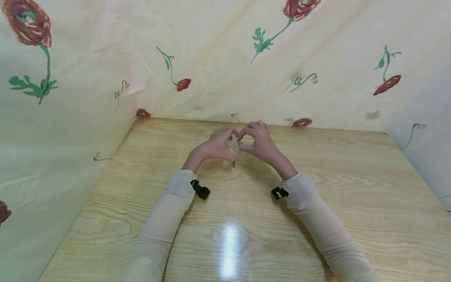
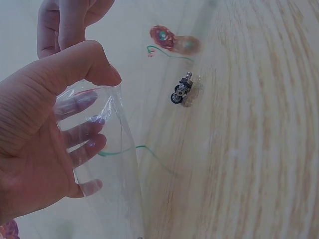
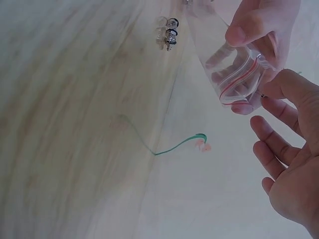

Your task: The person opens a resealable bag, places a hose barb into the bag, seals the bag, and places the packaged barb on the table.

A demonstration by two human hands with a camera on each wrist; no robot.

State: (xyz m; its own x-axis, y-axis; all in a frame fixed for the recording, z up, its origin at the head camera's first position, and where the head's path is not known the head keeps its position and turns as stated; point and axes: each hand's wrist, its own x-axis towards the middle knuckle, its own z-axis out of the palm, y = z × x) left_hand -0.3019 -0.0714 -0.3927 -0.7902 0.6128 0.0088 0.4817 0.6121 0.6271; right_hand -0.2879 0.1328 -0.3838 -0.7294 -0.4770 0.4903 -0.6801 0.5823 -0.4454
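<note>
My left hand [image 1: 217, 145] holds a clear zip-lock bag [image 2: 122, 186] near its mouth, the thumb outside and the other fingers seen through the film. A red line [image 3: 240, 79] runs along the bag's mouth, which gapes a little. Close beside it, my right hand [image 1: 260, 144] pinches a tiny dark piece [image 3: 263, 95] between thumb and forefinger; its kind is too small to tell. Small metal fittings with black rings [image 2: 182, 88] lie on the table below the hands, also visible in the right wrist view.
The wood-grain table [image 1: 225, 207] ends at a pale flowered cloth [image 1: 218, 58] hanging behind it and along the left. Black straps with camera mounts [image 1: 201, 190] sit on both wrists. A bright light reflection lies on the table's near part.
</note>
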